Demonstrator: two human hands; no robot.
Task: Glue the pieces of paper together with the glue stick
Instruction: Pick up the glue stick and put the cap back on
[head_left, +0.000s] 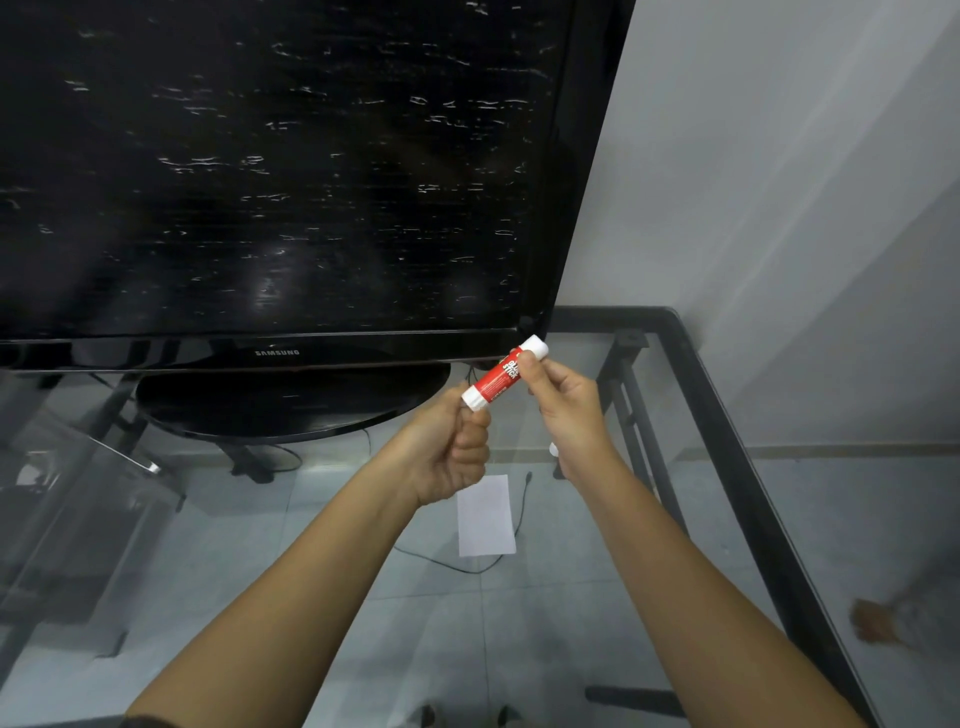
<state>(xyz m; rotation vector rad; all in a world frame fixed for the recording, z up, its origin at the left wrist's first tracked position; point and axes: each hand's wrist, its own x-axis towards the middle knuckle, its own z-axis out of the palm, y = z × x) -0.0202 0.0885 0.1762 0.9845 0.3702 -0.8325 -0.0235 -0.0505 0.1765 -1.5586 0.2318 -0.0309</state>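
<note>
A red glue stick (500, 375) with white ends is held up over the glass table, slanting up to the right. My left hand (453, 446) pinches its lower white end. My right hand (563, 406) grips the red body near the upper white end, and something small and white (554, 449) shows beneath its palm. A white piece of paper (485, 515) lies flat on the glass below my hands.
A large black television (270, 176) on an oval stand (291, 405) fills the back of the glass table (727, 467), whose black frame runs along the right. A thin cable (522, 512) curls past the paper. A grey wall rises at the right.
</note>
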